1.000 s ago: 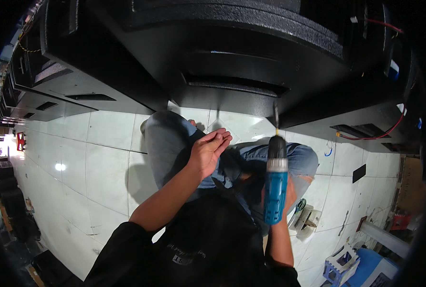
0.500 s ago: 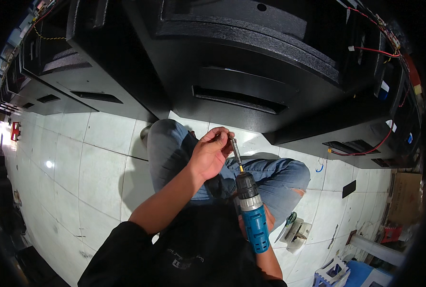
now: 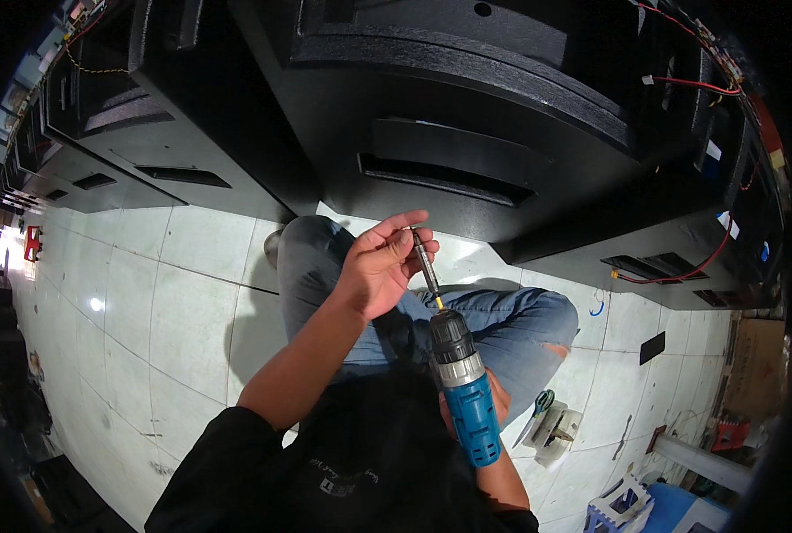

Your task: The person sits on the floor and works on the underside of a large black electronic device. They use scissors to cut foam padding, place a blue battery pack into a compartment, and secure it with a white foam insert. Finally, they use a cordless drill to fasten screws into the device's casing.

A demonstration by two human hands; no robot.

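A teal cordless drill [image 3: 473, 404] with a black chuck and a silver collar points away from me above my lap. From the chuck extends a long metal driver bit [image 3: 426, 265] with a yellow band near its base. My left hand [image 3: 380, 271] has its thumb and some fingers closed at the bit's far end, the index finger stretched out. Whether a small screw sits at the tip is too fine to make out. Behind the drill, my right hand [image 3: 500, 398] grips the handle, most of it hidden by the body.
Large black cabinets [image 3: 343, 169] with slots stand ahead, left and right, close to my crossed legs [image 3: 320, 266]. Red wires [image 3: 680, 282] hang at the right. On the tiled floor lie a clear tray [image 3: 552, 435] with scissors [image 3: 544, 402], and a black plate [image 3: 652, 347]. A folding stool [image 3: 621, 508] stands lower right.
The drill and bit have shifted slightly left, with the bit tilted more to the left. My left hand has moved a little left and up, its index finger straightened off the bit.
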